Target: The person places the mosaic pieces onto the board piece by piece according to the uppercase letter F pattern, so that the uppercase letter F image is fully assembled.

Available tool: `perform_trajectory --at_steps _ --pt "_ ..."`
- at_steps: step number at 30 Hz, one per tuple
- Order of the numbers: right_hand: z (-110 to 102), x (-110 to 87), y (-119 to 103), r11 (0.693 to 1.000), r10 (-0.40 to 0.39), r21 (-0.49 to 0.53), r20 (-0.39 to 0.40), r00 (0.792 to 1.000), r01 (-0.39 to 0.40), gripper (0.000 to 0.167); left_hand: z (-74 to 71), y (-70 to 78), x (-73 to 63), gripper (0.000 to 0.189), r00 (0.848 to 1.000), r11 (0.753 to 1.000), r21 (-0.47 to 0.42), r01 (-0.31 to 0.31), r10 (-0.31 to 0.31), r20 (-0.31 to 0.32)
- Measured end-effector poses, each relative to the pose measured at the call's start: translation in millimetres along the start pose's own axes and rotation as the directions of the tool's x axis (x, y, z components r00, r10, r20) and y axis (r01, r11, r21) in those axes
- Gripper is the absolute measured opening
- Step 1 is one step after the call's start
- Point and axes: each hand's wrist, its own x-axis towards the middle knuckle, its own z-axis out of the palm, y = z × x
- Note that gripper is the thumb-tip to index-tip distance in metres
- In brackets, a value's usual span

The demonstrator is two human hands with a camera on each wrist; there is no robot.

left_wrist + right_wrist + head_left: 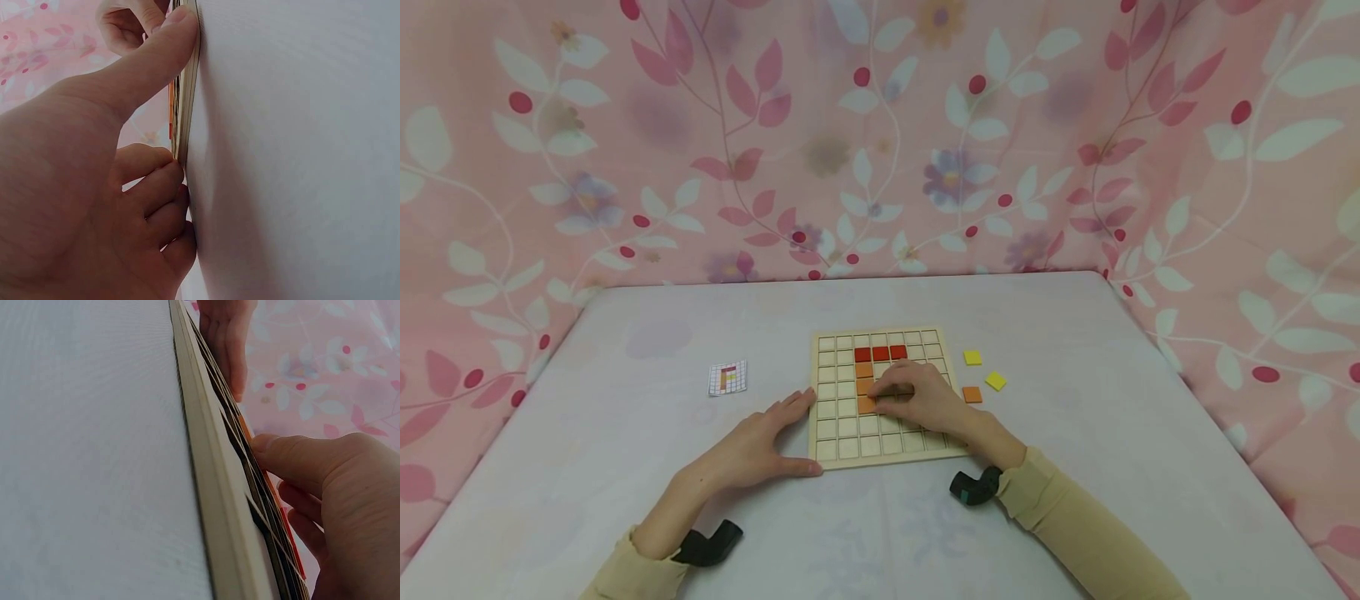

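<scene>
A pale wooden grid board (847,449) lies flat on the table. Three red tiles (881,353) form a row near its far side, and orange tiles (865,370) run in a column down from the leftmost red one. My right hand (925,396) is over the board, its thumb and forefinger pinching the nearest orange tile (866,406), which sits in or just at its square. Along the board's left side, my left hand (748,446) touches the edge with spread fingers, the thumb at the near left corner. In the left wrist view the thumb (156,56) rests against the board's edge.
Right of the board lie two yellow tiles (973,357) and a loose orange tile (972,395). A small pattern card (727,378) with a coloured grid lies to the left. Floral pink cloth (880,150) hangs behind the white-covered table (880,533).
</scene>
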Motion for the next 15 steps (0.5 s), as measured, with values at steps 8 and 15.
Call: perform_trajectory --at_steps 8,15 --pt "0.2 0.6 0.9 1.0 -0.009 0.006 -0.002 1.0 0.009 0.022 -1.1 1.9 -0.7 0.105 1.0 1.0 0.001 -0.006 0.006 -0.005" --pt "-0.4 -0.4 -0.9 1.0 0.022 0.004 0.01 1.0 -0.022 0.021 -0.6 1.8 -1.3 0.105 1.0 1.0 -0.005 -0.001 0.001 -0.002"
